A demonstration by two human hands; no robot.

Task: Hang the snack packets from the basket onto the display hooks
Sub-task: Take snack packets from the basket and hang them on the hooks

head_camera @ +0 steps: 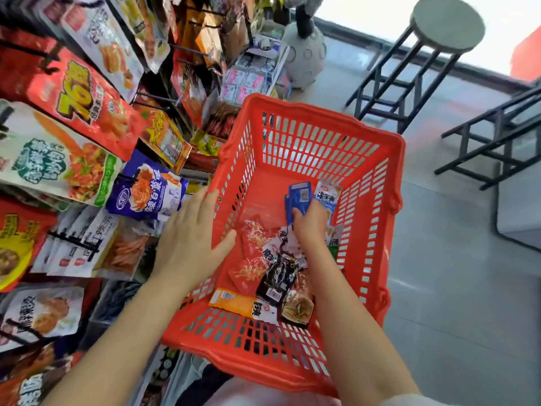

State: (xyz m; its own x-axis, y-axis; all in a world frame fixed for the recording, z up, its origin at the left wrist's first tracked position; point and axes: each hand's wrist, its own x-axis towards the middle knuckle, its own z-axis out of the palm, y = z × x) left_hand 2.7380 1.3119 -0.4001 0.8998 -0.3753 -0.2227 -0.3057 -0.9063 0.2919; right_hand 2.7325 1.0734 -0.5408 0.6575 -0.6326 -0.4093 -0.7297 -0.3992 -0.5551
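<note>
Two bare hands are seen at a red basket [295,136]. The right hand [310,227] is reached down inside it, with fingers curled round a small bunch of blue packets [300,199], gripped at their lower end; how many are in the bunch cannot be told. The left hand [190,238] is laid flat on the basket's left rim, fingers straight and spread, thumb inside the wall. Beside the gripped bunch a pale blue-and-white packet [329,197] is leaned on the right wall. On the basket floor roughly six more packets are counted: two red ones [253,235], a white one [281,247], a black one [278,281], an orange one [234,301] and a clear one with greenish contents [298,306]. Hanging packets [79,95] are crowded on the display hooks at left. Two dark stools [448,23] are stood on the grey floor [439,288].
</note>
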